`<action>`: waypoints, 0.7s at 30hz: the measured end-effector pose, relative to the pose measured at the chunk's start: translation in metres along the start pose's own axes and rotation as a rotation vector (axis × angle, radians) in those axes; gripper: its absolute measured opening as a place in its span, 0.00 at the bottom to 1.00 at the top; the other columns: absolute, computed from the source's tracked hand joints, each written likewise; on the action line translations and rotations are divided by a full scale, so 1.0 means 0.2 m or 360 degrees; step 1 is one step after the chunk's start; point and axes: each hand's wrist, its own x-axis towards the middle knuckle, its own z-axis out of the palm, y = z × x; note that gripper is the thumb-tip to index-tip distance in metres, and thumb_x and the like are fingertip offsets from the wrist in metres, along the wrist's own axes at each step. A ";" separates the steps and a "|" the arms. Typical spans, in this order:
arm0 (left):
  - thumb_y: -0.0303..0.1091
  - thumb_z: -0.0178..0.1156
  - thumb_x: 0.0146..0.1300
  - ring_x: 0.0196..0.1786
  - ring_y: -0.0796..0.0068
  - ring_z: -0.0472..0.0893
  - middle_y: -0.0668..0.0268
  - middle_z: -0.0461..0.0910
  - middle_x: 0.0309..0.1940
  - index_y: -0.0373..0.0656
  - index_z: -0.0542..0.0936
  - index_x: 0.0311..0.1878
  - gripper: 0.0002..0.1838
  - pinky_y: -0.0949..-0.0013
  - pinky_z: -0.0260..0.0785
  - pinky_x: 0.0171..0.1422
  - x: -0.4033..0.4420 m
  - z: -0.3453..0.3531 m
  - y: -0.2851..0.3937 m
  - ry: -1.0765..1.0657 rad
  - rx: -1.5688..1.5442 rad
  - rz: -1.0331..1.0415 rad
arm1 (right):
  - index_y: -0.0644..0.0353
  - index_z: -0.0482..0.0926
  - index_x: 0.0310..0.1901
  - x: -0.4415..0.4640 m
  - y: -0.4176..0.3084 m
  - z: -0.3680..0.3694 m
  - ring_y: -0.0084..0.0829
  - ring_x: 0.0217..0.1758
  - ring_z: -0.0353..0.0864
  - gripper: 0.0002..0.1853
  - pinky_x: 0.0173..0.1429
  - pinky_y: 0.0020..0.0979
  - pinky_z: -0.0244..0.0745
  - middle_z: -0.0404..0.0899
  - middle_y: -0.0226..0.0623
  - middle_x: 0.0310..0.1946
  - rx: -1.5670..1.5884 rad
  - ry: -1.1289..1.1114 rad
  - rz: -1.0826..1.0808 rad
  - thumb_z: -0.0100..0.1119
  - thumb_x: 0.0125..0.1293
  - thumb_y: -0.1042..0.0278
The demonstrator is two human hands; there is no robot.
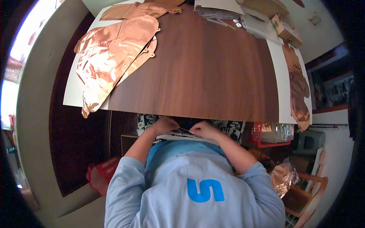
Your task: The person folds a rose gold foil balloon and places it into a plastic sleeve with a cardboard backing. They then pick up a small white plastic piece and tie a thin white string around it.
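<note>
Below the front edge of the brown table (205, 68), my left hand (165, 125) and my right hand (203, 130) are held over my lap, a short gap apart. Both have their fingers pinched on a thin pale strand (183, 130) that runs between them. More thin pale strips (186, 135) lie across my lap just beneath the hands, over a black-and-white patterned cloth (234, 127). What the strand is made of is too small to tell.
Copper-coloured foil shapes (110, 53) cover the table's left side; another foil piece (297, 83) lies at its right edge. Clear strips (218, 18) and a small box (286, 31) sit at the back. Under the right side is a red basket (262, 141); a red bag (103, 174) stands lower left.
</note>
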 end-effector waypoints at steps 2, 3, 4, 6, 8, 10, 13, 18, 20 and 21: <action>0.42 0.55 0.61 0.44 0.60 0.82 0.61 0.84 0.40 0.45 0.84 0.41 0.14 0.61 0.72 0.51 0.00 0.01 -0.01 0.0032 -0.0102 -0.0181 | 0.62 0.84 0.39 -0.01 -0.03 0.00 0.28 0.38 0.83 0.11 0.46 0.30 0.75 0.85 0.40 0.35 -0.0011 0.0032 0.0015 0.61 0.62 0.64; 0.41 0.56 0.61 0.43 0.60 0.82 0.60 0.84 0.39 0.45 0.84 0.41 0.13 0.61 0.73 0.50 0.00 0.02 -0.01 0.0103 -0.0275 -0.0247 | 0.62 0.84 0.39 -0.01 -0.05 0.00 0.28 0.38 0.82 0.11 0.45 0.30 0.75 0.85 0.40 0.35 -0.0025 0.0053 0.0023 0.61 0.62 0.63; 0.40 0.57 0.60 0.43 0.60 0.82 0.60 0.84 0.38 0.45 0.84 0.41 0.12 0.61 0.73 0.48 -0.01 0.03 -0.01 0.0176 -0.0447 -0.0313 | 0.63 0.84 0.38 0.00 -0.06 0.00 0.28 0.38 0.82 0.11 0.45 0.30 0.75 0.84 0.40 0.34 -0.0040 0.0076 0.0029 0.61 0.62 0.63; 0.38 0.59 0.59 0.41 0.60 0.82 0.59 0.84 0.36 0.44 0.84 0.39 0.11 0.61 0.73 0.46 -0.01 0.03 0.01 0.0237 -0.0639 -0.0364 | 0.63 0.83 0.35 0.00 -0.09 0.00 0.28 0.36 0.82 0.10 0.44 0.30 0.75 0.84 0.39 0.32 -0.0014 0.0223 0.0024 0.61 0.62 0.64; 0.37 0.61 0.58 0.39 0.59 0.82 0.57 0.83 0.34 0.43 0.84 0.37 0.10 0.60 0.73 0.44 0.00 0.02 0.05 0.0204 -0.0674 -0.0335 | 0.63 0.83 0.33 -0.01 -0.12 0.01 0.28 0.35 0.82 0.10 0.43 0.30 0.75 0.83 0.39 0.30 0.0037 0.0337 0.0010 0.62 0.61 0.64; 0.37 0.61 0.57 0.37 0.57 0.81 0.55 0.82 0.32 0.42 0.83 0.33 0.09 0.58 0.72 0.41 -0.04 -0.04 0.21 0.0364 -0.0320 0.0013 | 0.63 0.82 0.32 -0.05 -0.24 -0.01 0.29 0.34 0.81 0.09 0.41 0.31 0.74 0.82 0.40 0.28 0.0107 0.0417 -0.0020 0.62 0.60 0.64; 0.33 0.59 0.55 0.35 0.54 0.81 0.53 0.80 0.29 0.40 0.80 0.27 0.07 0.56 0.72 0.39 -0.07 -0.05 0.30 0.0493 0.0122 0.0330 | 0.62 0.83 0.30 -0.11 -0.34 -0.04 0.30 0.33 0.81 0.09 0.40 0.32 0.74 0.82 0.41 0.27 -0.0149 0.0485 -0.0092 0.63 0.59 0.65; 0.30 0.61 0.49 0.37 0.56 0.79 0.58 0.79 0.32 0.42 0.80 0.30 0.04 0.56 0.72 0.42 -0.23 -0.17 0.60 0.0428 0.0209 0.0556 | 0.65 0.61 0.65 -0.26 -0.47 -0.02 0.29 0.64 0.66 0.31 0.66 0.32 0.61 0.68 0.41 0.61 0.0807 0.0006 -0.0370 0.58 0.66 0.58; 0.28 0.61 0.46 0.34 0.60 0.78 0.61 0.77 0.29 0.41 0.77 0.25 0.03 0.60 0.70 0.40 -0.30 -0.33 0.83 0.0586 0.0148 0.0879 | 0.64 0.55 0.69 -0.36 -0.62 -0.01 0.29 0.68 0.60 0.32 0.72 0.32 0.54 0.63 0.38 0.65 0.1382 -0.0372 -0.0373 0.53 0.70 0.56; 0.28 0.62 0.45 0.34 0.62 0.77 0.63 0.77 0.29 0.42 0.78 0.26 0.04 0.62 0.69 0.39 -0.34 -0.41 0.92 0.0600 0.0240 0.0904 | 0.64 0.55 0.69 -0.40 -0.67 0.00 0.28 0.67 0.61 0.32 0.72 0.32 0.54 0.63 0.36 0.64 0.1501 -0.0444 -0.0392 0.51 0.71 0.56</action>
